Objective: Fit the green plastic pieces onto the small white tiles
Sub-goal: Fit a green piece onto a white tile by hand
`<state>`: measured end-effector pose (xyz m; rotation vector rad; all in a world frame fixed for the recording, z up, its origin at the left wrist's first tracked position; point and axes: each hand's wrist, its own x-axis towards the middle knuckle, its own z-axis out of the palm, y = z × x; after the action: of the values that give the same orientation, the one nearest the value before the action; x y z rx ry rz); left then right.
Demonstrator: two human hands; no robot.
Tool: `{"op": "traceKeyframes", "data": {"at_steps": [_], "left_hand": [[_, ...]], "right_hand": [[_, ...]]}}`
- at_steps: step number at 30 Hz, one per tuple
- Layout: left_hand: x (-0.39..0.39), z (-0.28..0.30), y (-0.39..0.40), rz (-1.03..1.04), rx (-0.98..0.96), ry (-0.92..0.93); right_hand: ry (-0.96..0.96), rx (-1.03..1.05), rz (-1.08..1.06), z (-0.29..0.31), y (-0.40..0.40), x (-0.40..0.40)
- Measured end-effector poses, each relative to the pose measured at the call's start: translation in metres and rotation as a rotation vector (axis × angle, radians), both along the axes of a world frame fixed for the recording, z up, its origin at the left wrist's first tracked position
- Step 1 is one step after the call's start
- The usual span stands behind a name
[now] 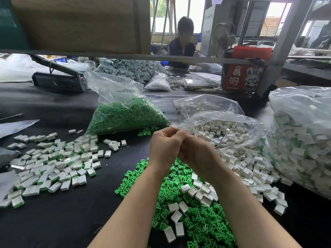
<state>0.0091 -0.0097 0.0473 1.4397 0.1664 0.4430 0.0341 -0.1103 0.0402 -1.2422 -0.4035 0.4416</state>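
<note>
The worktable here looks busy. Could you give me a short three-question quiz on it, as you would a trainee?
1. True or false: the bag of green pieces lies farther from the worker than the loose green pieces.
2. Which pile holds tiles already fitted with green? A) the pile on the left B) the white tiles in the open bag by the hands C) the grey heap at the back
3. Fill in: the left hand and right hand are raised together above the ____ table.

Key: 1 true; 2 A; 3 black.
</note>
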Motion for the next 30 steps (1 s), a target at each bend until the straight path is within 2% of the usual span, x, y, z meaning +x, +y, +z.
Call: {"op": "traceKeyframes", "data": {"at_steps": [7, 30], "left_hand": [[0.001, -0.004, -0.001, -0.015, -0.098, 0.01], [-0.001, -0.013, 0.001, -0.081, -0.182, 0.049]], "right_hand": [[-0.03, 0.006, 0.014, -0.009, -0.002, 0.008], [-0.06, -0.097, -0.061, -0.012, -0.002, -0.002]]}}
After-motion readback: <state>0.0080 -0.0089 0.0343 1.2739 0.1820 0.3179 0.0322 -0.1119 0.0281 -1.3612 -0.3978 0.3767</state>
